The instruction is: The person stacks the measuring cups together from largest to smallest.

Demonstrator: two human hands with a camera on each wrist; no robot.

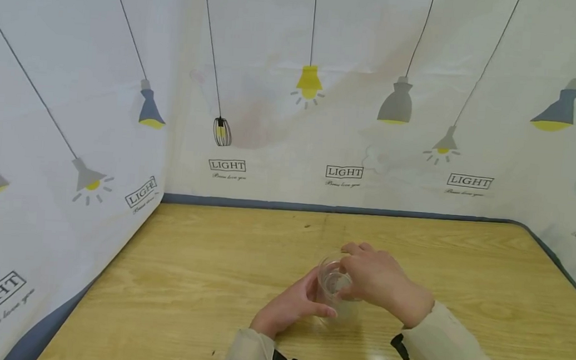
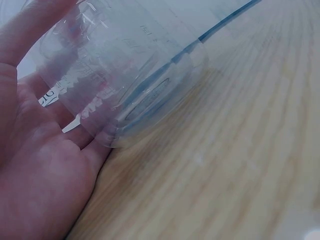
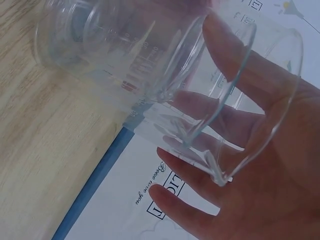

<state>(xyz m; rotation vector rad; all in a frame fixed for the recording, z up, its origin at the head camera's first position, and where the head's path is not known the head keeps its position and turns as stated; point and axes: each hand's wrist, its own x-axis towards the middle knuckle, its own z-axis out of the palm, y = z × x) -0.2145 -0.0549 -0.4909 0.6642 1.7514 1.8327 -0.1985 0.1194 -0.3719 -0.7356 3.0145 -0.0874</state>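
Both sleeves frame the head view, where the left hand and right hand clasp a glass beaker above the wooden table; both wrist views show fingers curled around its wall, so a steady, even squeeze seems wise.

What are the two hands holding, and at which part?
A clear glass beaker. The right hand grips it at the rim, fingers over the mouth; the left hand cups its lower side wall near the base.
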